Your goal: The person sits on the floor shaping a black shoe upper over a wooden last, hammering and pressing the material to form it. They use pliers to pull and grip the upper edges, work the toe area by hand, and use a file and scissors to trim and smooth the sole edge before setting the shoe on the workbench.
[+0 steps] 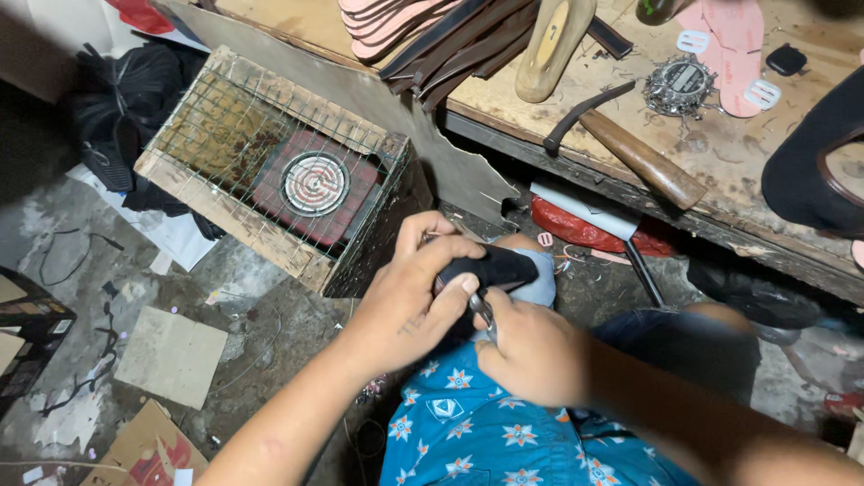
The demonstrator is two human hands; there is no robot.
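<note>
I see a wooden crate [270,171] with wire mesh on top, a round coil heater [314,183] inside on a red base. On the workbench [720,153]: a hammer [630,148], pink insoles [733,45], a pale shoe last [551,45], dark strips [459,49], a pile of metal buckles [679,85]. Cardboard scraps [171,355] lie on the floor.

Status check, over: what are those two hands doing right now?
Left hand clamped over black shoe piece on the knee. Right hand in a closed grip on a small metal tool against it. Wire-topped heater box close beside, not touching.
</note>
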